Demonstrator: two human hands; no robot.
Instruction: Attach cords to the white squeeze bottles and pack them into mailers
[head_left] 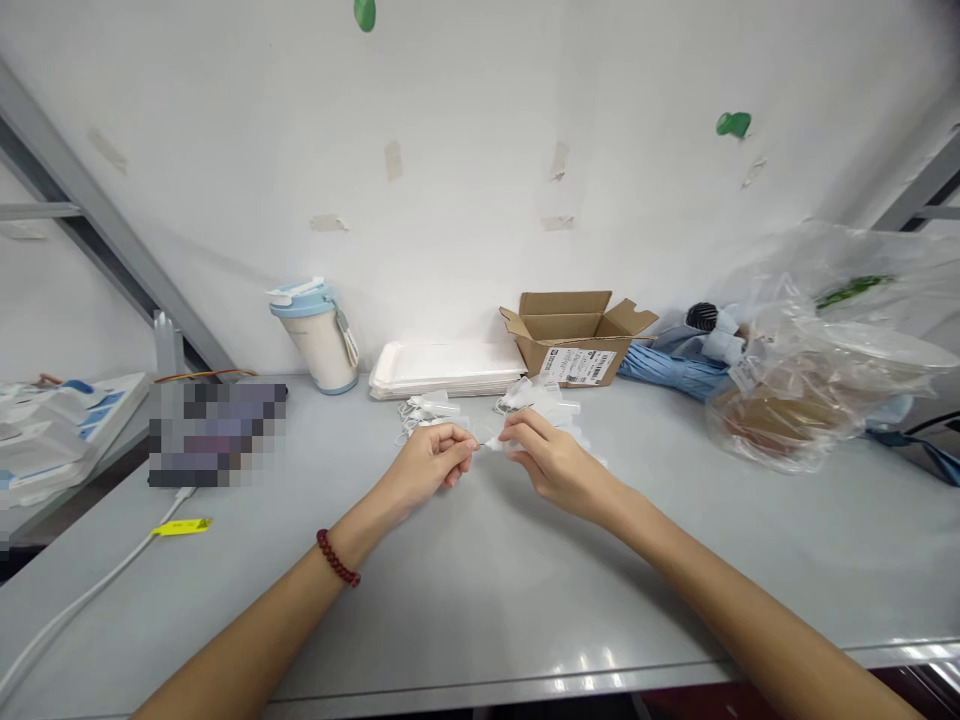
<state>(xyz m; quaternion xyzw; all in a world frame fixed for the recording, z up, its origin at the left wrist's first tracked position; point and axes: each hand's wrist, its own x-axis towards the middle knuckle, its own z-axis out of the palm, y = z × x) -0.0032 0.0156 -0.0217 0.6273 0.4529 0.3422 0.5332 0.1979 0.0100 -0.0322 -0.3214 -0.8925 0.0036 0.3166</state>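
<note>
The left hand [427,465], with a dark red bead bracelet [337,558] on its wrist, and the right hand [559,460] meet just above the gray table [480,600], near the middle of the frame. Both are closed in a pinch on a small white piece [491,442], its exact kind too small to tell. The thumbs and bent fingers grasp it from opposite sides, so it stays up off the tabletop, where both hands can work on it at once. The wrists stay apart and the forearms angle in from the lower corners, which keeps the grip in front of the body.

Just beyond the hands lie loose white items with thin cords [427,408], and a whitish heap [540,400] sits close by the right hand, both within easy reach. Farther back, against the wall, stand a stack of white foam trays [446,368], an open cardboard box [577,335] with a barcode label, and a cream-and-blue tumbler [315,340]. To the upper right, a clear plastic bag [817,350] slumps over a rolled blue fabric [675,368] — pushed aside from the working area. A white cable [90,600] runs off the lower left of the table, beside a pixelated patch [217,435].
</note>
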